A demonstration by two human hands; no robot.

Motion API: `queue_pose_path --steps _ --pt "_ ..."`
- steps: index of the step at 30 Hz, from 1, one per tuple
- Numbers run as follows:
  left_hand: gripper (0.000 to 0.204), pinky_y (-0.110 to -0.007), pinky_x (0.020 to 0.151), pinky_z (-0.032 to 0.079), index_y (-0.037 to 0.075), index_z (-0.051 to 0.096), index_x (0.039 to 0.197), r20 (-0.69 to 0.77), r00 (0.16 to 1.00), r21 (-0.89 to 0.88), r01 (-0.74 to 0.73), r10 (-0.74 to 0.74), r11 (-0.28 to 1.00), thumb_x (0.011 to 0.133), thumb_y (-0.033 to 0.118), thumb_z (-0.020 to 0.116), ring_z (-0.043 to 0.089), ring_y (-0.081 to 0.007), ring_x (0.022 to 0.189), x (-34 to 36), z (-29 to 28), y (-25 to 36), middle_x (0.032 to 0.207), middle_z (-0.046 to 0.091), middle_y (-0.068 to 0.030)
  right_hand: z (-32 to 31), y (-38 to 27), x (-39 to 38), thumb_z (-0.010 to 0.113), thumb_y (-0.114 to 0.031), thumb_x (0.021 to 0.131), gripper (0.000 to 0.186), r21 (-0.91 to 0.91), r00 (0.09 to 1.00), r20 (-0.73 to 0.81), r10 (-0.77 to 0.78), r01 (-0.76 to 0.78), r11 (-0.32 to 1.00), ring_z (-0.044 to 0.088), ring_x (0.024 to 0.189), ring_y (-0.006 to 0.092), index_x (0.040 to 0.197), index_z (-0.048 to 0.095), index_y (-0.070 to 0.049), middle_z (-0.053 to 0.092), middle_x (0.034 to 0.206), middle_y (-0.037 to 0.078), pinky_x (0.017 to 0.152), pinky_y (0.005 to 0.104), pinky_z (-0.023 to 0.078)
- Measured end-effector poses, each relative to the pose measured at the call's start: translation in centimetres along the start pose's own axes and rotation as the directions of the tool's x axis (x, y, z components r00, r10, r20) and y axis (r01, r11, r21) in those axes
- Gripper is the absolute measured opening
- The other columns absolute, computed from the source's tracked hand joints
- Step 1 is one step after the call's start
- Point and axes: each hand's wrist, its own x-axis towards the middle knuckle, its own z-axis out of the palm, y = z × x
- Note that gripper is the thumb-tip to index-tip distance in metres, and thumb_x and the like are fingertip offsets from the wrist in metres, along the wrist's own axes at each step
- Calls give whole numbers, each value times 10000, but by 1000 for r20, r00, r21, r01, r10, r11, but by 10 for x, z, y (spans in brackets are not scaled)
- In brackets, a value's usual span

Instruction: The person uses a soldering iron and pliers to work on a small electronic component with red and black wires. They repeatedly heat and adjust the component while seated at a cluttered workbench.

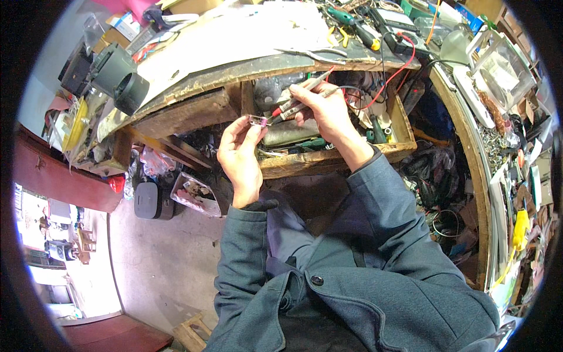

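My left hand [237, 164] pinches a small pinkish part with metal bits [258, 121], perhaps a little circuit board, between thumb and fingertips. In my right hand [329, 114] are pen-like test probes [287, 108], held somewhat like chopsticks. One has a red front end, and its tip points at the small part; whether it touches cannot be made out. A red test lead [384, 95] and a dark one run off to the right. Both hands are over an open wooden drawer [337, 159] full of tools and loose parts.
Above the drawer lies a bright white sheet [234, 38] on the worn bench. A green-and-yellow screwdriver [355, 24] and metal pliers [314, 57] rest near it. A grey-black cylindrical device [120, 79] stands left. Clutter fills the right bench, including a clear plastic container [501, 61].
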Motion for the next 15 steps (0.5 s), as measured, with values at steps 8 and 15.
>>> queue_pose_path --steps 8,15 --pt "240 -386 914 592 -37 596 1152 14 1000 -5 -20 20 1000 919 -57 647 685 -251 1009 -1 0 0 1117 642 -119 -2 4 1 728 -180 918 217 0 1000 -7 -19 19 1000 606 503 145 882 664 25 686 749 104 436 276 477" --pt "232 -379 916 588 -30 606 1132 8 999 -31 -42 42 999 908 -63 654 683 -235 1001 -3 2 0 1108 652 -106 -4 6 3 728 -241 928 252 19 993 -79 -83 85 996 615 490 132 906 668 3 684 721 82 403 254 464"
